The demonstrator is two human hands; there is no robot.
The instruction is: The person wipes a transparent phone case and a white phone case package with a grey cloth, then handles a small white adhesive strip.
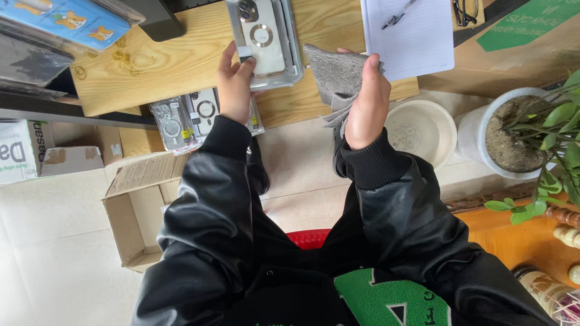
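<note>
From the head camera, the left hand (234,84) pinched the lower edge of a clear phone case (264,41) — a pale phone with a ring on its back seated inside — lying on the wooden tabletop (175,60). The right hand (365,102) was closed around a grey cloth (335,78), held just beside the case, its folds hanging below the tabletop's edge. A lined notepad (414,39) with a pen (399,15) lay to the right — near the cloth. Packaged cases (181,118) sat under the tabletop, an open cardboard box (142,205) on the floor, a white bowl (421,130) beside a potted plant (519,130).
</note>
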